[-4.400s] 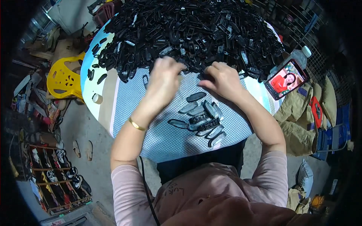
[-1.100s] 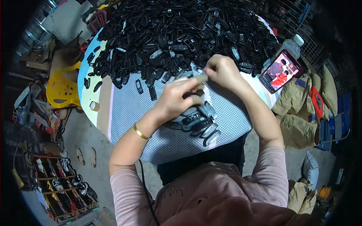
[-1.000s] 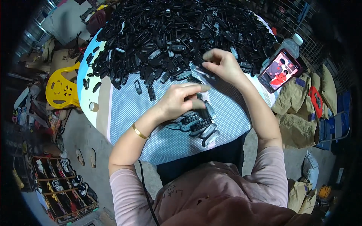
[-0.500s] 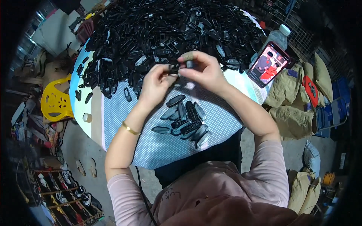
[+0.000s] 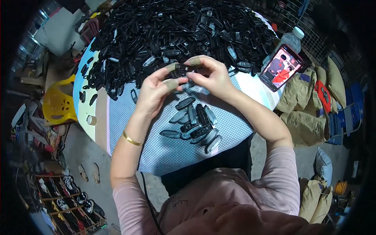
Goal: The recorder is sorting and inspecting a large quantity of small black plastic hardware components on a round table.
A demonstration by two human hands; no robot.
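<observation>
Black was the oblong casing (image 5: 182, 68) your left hand (image 5: 152, 92) and right hand (image 5: 216, 79) held in narrow pinches; a casing cluster (image 5: 192, 124) lay on your side of them.

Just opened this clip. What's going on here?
A person sits at a cloth-covered table, holding a small black part between the left hand and the right hand. A big heap of similar dark pieces covers the table's far side. Nearer the person, below the hands, lies a small cluster of dark pieces. A phone with its screen lit stands on the right, by a clear bottle.
</observation>
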